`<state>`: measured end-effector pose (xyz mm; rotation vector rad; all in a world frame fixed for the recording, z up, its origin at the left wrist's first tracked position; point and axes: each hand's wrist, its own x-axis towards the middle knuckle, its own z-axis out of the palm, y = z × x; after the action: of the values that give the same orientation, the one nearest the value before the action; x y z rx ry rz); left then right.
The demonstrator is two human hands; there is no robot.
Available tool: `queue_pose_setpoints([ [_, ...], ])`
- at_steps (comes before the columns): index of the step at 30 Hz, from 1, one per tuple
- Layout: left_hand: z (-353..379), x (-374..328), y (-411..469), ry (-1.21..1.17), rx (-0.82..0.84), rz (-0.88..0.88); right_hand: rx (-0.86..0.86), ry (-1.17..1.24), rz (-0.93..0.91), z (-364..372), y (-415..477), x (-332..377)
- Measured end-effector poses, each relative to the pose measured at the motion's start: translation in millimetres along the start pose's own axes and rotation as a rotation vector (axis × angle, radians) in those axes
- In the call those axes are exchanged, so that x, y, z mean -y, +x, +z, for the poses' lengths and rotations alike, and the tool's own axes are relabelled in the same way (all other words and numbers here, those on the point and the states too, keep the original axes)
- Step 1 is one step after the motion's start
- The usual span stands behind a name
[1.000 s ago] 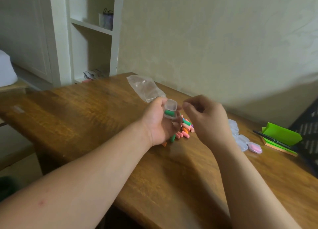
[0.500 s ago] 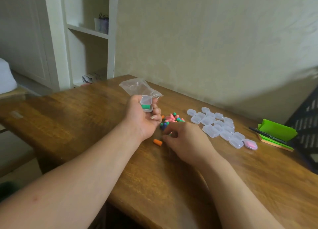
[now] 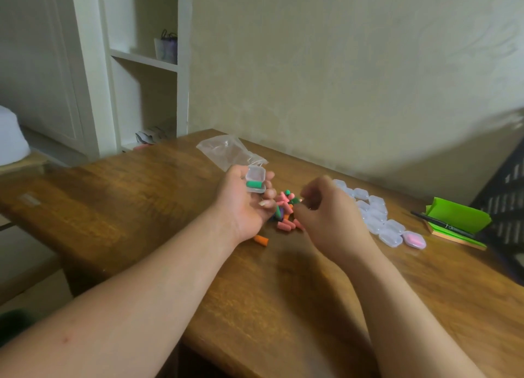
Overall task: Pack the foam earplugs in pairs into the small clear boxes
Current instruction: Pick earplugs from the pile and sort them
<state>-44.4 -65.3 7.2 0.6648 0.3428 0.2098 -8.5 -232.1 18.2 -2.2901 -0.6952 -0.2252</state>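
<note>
My left hand (image 3: 241, 207) holds a small clear box (image 3: 255, 175) with its lid up; one green earplug (image 3: 254, 184) lies inside. A pile of pink, green, orange and dark earplugs (image 3: 283, 211) sits on the wooden table (image 3: 141, 207) just right of that hand. One orange earplug (image 3: 261, 239) lies apart, nearer to me. My right hand (image 3: 331, 216) hovers blurred over the pile, its fingertips pinched on what looks like a second green earplug (image 3: 295, 200). Several shut empty boxes (image 3: 377, 216) lie to the right, and the nearest box (image 3: 414, 239) holds pink earplugs.
A crumpled clear plastic bag (image 3: 229, 150) lies behind my left hand. Green sticky notes (image 3: 459, 217) with a black pen (image 3: 442, 224) sit at the right, beside a dark crate (image 3: 507, 190). A white shelf unit (image 3: 141, 65) stands beyond the table's left end.
My right hand has lifted off the table from the near side of the pile and now sits higher with pinched fingertips. The left hand keeps holding the open box.
</note>
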Motion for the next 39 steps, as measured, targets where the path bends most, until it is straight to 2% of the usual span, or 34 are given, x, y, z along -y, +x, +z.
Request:
queue_pose_setpoints([
  [4,4.4,4.9,-4.2,0.114,0.084,-0.032,-0.181,0.162,-0.022,-4.6,3.7,-2.9],
  [11,8.5,12.3,-9.4,0.218,0.233,-0.092,-0.192,0.225,-0.161,3.6,-0.8,10.0],
  [18,10.2,15.9,-10.7,0.207,0.211,-0.119,-0.143,0.105,-0.211,12.7,-2.1,11.2],
  [22,12.5,13.2,-14.3,0.188,0.176,-0.123,-0.127,0.105,-0.233,12.7,-4.4,13.0],
  [29,11.3,9.8,-18.4,0.136,0.225,-0.132,-0.135,0.080,-0.272,13.7,-5.6,11.3],
  [34,11.2,11.4,-16.3,0.141,0.211,-0.111,-0.177,0.138,-0.218,1.3,-2.5,7.3],
  [39,12.5,11.1,-17.2,0.135,0.177,-0.127,0.088,0.098,-0.144,-10.0,-3.9,2.6],
])
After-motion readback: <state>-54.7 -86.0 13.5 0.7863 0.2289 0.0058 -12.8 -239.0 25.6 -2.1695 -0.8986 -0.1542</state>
